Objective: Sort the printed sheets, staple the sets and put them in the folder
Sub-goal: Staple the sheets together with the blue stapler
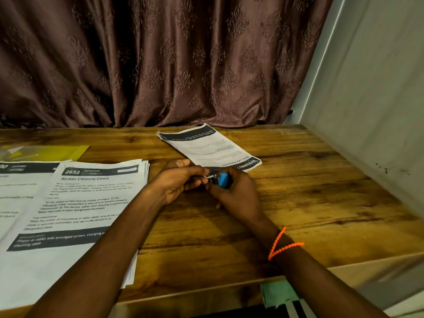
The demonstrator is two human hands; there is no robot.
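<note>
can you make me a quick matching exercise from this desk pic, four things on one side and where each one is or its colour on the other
Things:
1. stapler
2. yellow folder
3. Screen Cleaning Check stack
4. wrist thread

Descriptions:
A. orange, round the right wrist
B. blue, held between the left hand and right hand
C. far left of the table, behind the sheets
D. near left, under the left forearm

Pairs: 1-B, 2-C, 3-D, 4-A
</note>
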